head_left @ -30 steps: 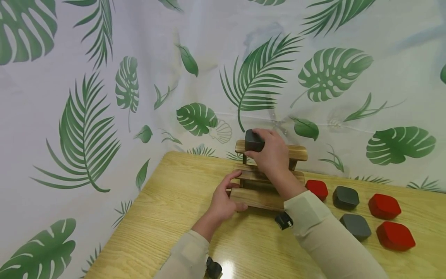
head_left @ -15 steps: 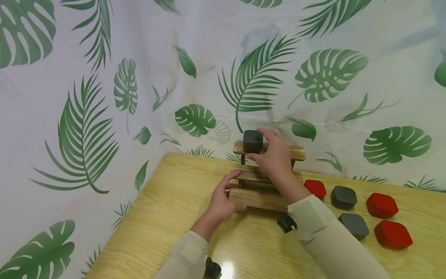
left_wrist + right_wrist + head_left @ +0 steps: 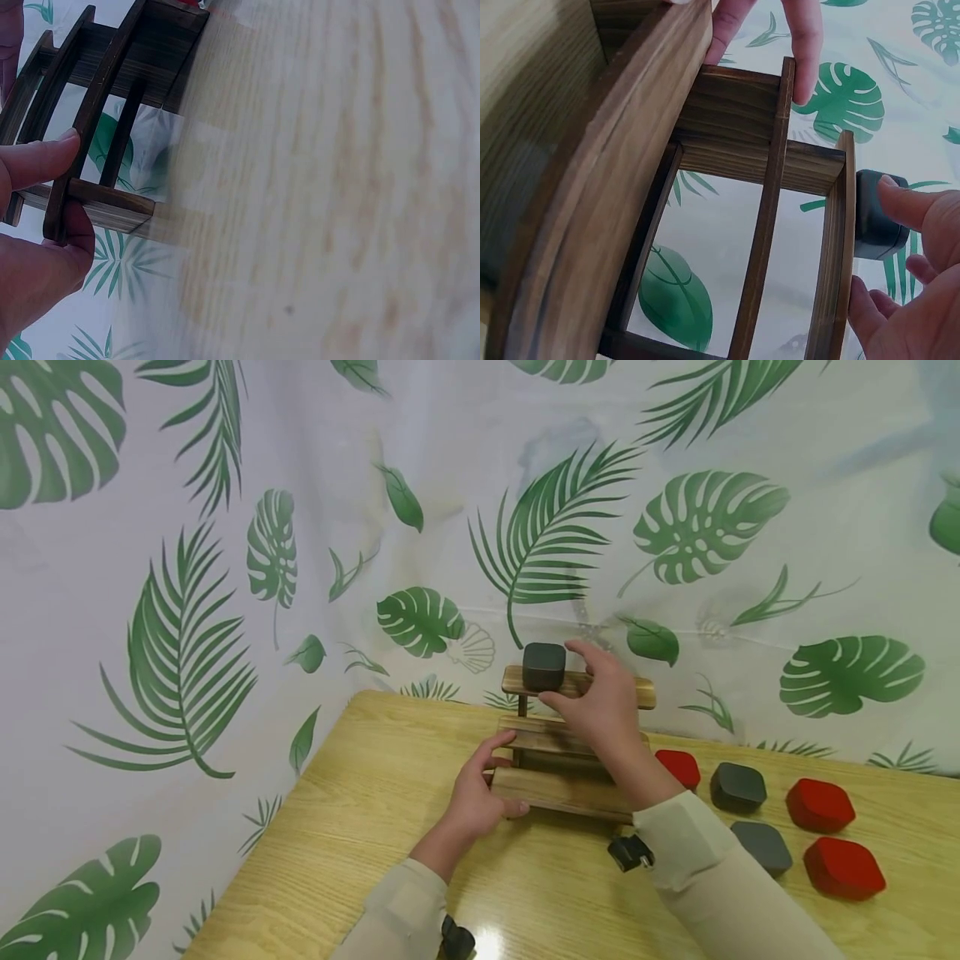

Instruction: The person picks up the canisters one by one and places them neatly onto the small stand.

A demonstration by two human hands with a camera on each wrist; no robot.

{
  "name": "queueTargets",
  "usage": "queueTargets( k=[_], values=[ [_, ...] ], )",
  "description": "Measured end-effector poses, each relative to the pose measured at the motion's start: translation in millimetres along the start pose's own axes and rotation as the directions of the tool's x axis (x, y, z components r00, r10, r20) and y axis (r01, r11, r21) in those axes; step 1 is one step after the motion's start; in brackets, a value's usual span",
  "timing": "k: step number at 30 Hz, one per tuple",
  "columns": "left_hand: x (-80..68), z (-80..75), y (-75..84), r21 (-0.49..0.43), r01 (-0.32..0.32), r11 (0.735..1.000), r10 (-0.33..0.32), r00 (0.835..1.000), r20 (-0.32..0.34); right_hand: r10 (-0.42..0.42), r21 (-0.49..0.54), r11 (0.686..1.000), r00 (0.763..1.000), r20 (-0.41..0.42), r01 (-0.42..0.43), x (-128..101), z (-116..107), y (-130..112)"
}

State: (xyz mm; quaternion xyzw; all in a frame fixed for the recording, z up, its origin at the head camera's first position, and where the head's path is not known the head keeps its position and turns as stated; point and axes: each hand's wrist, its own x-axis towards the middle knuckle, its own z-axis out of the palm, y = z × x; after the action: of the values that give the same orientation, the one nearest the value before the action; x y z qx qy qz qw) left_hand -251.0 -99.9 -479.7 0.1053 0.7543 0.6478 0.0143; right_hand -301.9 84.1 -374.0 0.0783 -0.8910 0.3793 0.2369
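A three-tier wooden stand (image 3: 562, 789) is on the table, its tiers rising toward the wall. A dark grey rounded-square block (image 3: 543, 667) sits on the left part of the top tier. Just to the block's right is my right hand (image 3: 603, 702), thumb and fingers spread apart around a gap. In the right wrist view the thumb overlaps the block (image 3: 877, 217) beyond the top tier. My left hand (image 3: 476, 793) holds the stand's left end. The left wrist view shows its thumb and fingers around the front tier of the stand (image 3: 97, 112).
Right of the stand lie red blocks (image 3: 821, 804) and grey blocks (image 3: 738, 787) on the wooden table (image 3: 360, 793). A leaf-patterned cloth (image 3: 465, 552) hangs behind. Dark wrist devices (image 3: 630, 852) sit at the cuffs.
My right hand set the dark grey block on the top tier, let go and drew back to the right. The left hand stays on the stand.
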Motion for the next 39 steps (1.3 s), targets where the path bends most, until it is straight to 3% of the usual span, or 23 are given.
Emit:
queueTargets(
  k=[19, 26, 32, 39],
  values=[
    [0.8, 1.4, -1.4, -0.021, -0.003, 1.000, 0.003, 1.000, -0.001, 0.087, 0.109, 0.990, 0.996, 0.003, -0.087, -9, -20, 18],
    [-9.9, 1.0, 22.8, -0.028, 0.021, 0.999, -0.021, 1.000, 0.002, 0.067, 0.099, 0.993, 0.997, -0.032, -0.063, -14, -26, 28],
    [-0.1, 1.0, -0.3, -0.038, 0.004, 0.999, -0.004, 1.000, -0.006, 0.045, 0.132, 0.991, 0.997, -0.058, -0.037, -16, -30, 34],
    [0.2, 0.8, -1.0, -0.014, 0.005, 1.000, -0.006, 1.000, -0.007, 0.027, 0.174, 0.985, 0.995, -0.092, -0.011, -17, -33, 37]
  ],
)
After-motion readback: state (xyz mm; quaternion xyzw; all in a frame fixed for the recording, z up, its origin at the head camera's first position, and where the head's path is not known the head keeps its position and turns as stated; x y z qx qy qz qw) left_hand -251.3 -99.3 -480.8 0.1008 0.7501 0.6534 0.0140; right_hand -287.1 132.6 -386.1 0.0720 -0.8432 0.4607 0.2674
